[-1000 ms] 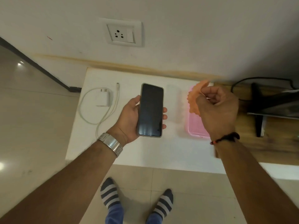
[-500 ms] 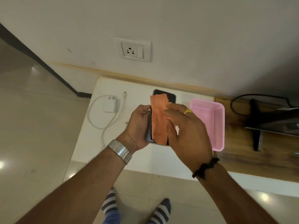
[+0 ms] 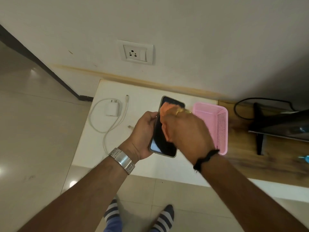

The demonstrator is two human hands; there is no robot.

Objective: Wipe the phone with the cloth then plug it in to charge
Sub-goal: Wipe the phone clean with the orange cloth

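Observation:
My left hand [image 3: 143,129] grips a dark-screened phone [image 3: 160,139] by its left edge, above the white table [image 3: 93,148]. My right hand [image 3: 185,133] presses an orange cloth [image 3: 164,108] flat on the upper part of the screen and hides most of the cloth and the phone's right side. A white charger brick [image 3: 112,108] with its looped white cable [image 3: 100,128] lies on the table's left part. The cable's plug end [image 3: 127,97] points toward the wall. A white wall socket [image 3: 135,52] sits above the table.
A pink mesh basket [image 3: 217,124] stands on the table just right of my hands. Beyond it a wooden surface [image 3: 250,156] carries a dark screen on a stand [image 3: 277,124] with a black cord. My striped socks show on the tiled floor [image 3: 33,131] below.
My right hand brought the orange cloth from over the pink basket onto the phone screen and has slid it up toward the top. The left hand keeps holding the phone.

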